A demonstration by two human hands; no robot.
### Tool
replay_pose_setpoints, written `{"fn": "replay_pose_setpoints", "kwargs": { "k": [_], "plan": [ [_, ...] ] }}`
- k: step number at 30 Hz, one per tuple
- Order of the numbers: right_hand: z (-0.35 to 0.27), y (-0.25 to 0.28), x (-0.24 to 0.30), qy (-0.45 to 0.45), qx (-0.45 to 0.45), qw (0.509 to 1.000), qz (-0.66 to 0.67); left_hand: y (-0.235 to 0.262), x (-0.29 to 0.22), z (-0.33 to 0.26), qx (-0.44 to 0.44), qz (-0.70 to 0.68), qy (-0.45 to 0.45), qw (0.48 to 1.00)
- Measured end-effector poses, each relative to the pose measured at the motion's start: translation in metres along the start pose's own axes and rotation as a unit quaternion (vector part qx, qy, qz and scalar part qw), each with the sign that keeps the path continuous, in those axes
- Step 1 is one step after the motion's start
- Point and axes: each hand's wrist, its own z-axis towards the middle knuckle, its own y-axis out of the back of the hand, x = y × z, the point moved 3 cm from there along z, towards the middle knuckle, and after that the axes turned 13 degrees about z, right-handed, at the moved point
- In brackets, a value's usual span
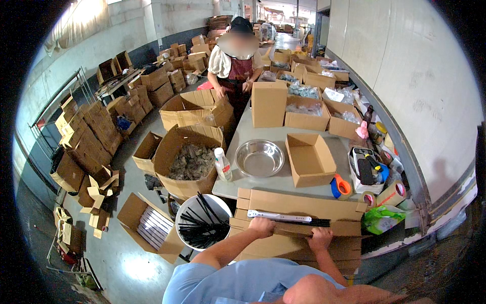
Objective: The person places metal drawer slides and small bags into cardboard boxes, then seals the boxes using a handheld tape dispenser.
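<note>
Just in front of me a flattened brown cardboard sheet [304, 202] with creased flaps lies over the table's near end. A long white metal rail [278, 216] and thin black rods [320, 222] rest along its fold. My left hand [262, 228] is closed on the cardboard edge beside the rail's left part. With its fingers curled, my right hand [320, 238] grips the same edge near the ends of the black rods. The fingertips of both hands are partly hidden by the cardboard.
A white bucket [183, 206] of black rods and a carton [130, 215] of white strips stand to my left. The table carries a steel bowl [259, 158], bottle [223, 166], open box [311, 158] and tape dispenser [342, 187]. A co-worker [238, 71] stands beyond large cartons.
</note>
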Motion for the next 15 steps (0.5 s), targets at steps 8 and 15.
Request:
{"fn": "replay_pose_setpoints", "kwargs": {
  "k": [8, 15],
  "plan": [
    [0.015, 0.003, 0.001, -0.059, 0.143, 0.987, -0.032, -0.015, 0.008, 0.014, 0.057, 0.003, -0.038, 0.998],
    [0.037, 0.008, 0.005, -0.109, 0.335, 0.934, -0.064, -0.048, 0.018, 0.021, -0.021, -0.024, -0.055, 0.998]
  ]
}}
